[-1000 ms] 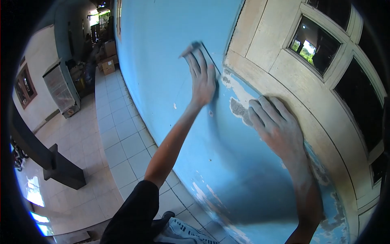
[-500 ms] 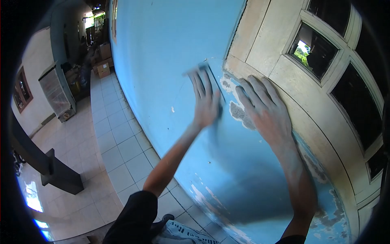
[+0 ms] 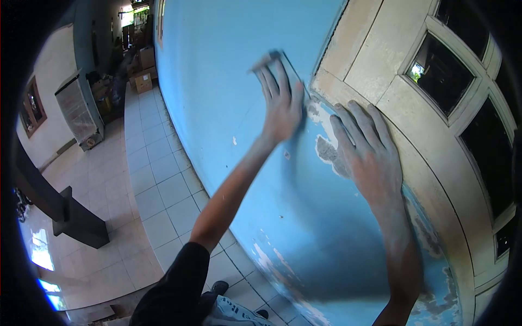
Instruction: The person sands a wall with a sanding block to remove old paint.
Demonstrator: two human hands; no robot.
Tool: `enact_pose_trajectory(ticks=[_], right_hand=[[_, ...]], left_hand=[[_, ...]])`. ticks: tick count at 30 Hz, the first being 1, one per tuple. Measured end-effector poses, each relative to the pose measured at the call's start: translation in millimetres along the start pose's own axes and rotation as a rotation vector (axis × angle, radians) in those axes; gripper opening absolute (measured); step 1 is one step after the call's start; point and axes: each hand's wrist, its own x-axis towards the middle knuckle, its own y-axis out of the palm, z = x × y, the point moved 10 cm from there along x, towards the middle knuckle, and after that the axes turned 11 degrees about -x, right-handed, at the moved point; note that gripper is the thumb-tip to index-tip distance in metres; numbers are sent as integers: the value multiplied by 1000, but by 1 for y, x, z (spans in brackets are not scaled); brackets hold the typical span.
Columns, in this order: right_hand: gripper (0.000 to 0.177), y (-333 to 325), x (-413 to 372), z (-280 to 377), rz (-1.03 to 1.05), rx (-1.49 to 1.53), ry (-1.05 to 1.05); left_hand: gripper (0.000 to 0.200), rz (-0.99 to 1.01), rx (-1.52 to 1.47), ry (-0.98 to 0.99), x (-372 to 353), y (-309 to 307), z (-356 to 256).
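Note:
My left hand (image 3: 281, 111), coated in pale dust, presses a thin dark sheet of sandpaper (image 3: 275, 55) against the light blue wall (image 3: 217, 70). Its edges show past the fingertips and to the right of the fingers; the palm hides most of it. My right hand (image 3: 372, 157), equally dusty, rests with straight fingers where the wall meets the cream door frame (image 3: 348, 60). Nothing is seen in it. Between the hands lies a chipped patch (image 3: 328, 149) of bare grey and white plaster.
Flaking paint (image 3: 272, 263) runs along the wall's lower part. White floor tiles (image 3: 182, 214) border the wall. A dark post (image 3: 81, 223) stands at the left, with a glass-fronted cabinet (image 3: 80, 111) and cardboard boxes (image 3: 143, 82) farther back. Dark glass panes (image 3: 443, 73) fill the door at the right.
My left hand has slid upward along the wall with the sandpaper. My right hand keeps its place by the door frame, while the whole view has shifted slightly.

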Motion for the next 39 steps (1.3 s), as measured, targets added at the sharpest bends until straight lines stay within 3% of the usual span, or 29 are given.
enact_pose_trajectory(ticks=[1,3,5,8,10,13,16,21,24,26,28,31,36,37,39], right_hand=[[39,0,0,0,-8,-12,0],[38,0,0,1,-9,-14,19],[33,-2,0,-2,-35,34,42],[30,-1,-1,1,-32,-15,10],[30,-3,0,0,-42,-14,15],[29,-4,-1,1,-47,1,14],[29,-2,-2,-1,-49,8,19],[28,-6,-3,0,-66,40,35],[27,-6,-2,-2,-88,22,12],[27,-6,-4,-1,-129,97,21],[27,-8,-3,-2,-115,84,32],[28,-9,-3,-3,-92,84,45],[29,-6,-6,1,-92,52,12],[29,-7,-6,0,-91,73,24],[28,-10,-5,-1,-97,98,29]], left_hand=[[67,4,0,0,6,0,3],[66,-110,-295,-28,9,-11,11],[66,-88,-421,-62,-31,-17,-16],[71,72,-360,-20,-119,11,-38],[69,157,-374,-56,-137,18,-36],[66,-6,-473,-184,-75,0,-9],[65,-42,-486,-259,-45,-9,6],[79,256,-447,-221,-192,42,-23],[84,153,-432,-163,-194,35,-21],[90,109,-492,-232,-162,31,-9],[97,19,-554,-195,-113,11,-3],[100,8,-448,-95,-96,3,-14],[98,188,-472,-200,-185,28,-17],[95,254,-495,-263,-189,33,-12],[89,196,-513,-241,-173,28,3]])
